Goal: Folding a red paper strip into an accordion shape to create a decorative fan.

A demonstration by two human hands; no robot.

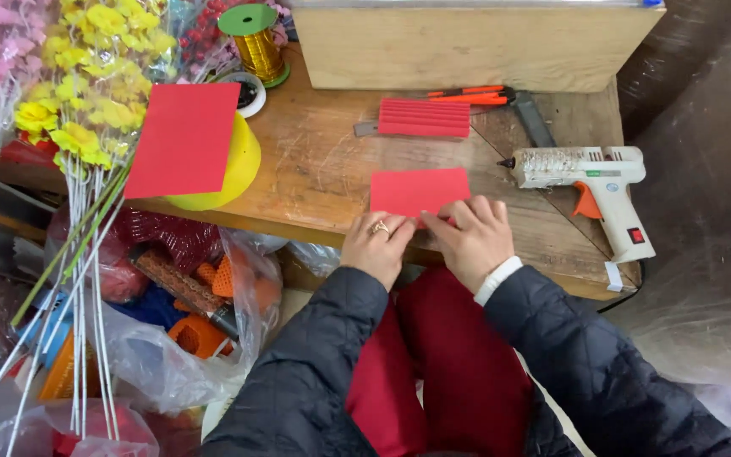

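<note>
Yellow artificial flowers [86, 76] stand far left. At the wooden table [315, 169] edge, the left hand [376, 245] and right hand [472, 237] pinch the near edge of a flat red paper sheet [420, 189], apparently creasing a fold; pressing evenly seems needed. A white glue gun [590, 182] lies right.

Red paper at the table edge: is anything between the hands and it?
Nothing visible. Both the left hand and right hand already rest on the near edge of the red paper. The glue gun lies apart, to the right.
</note>
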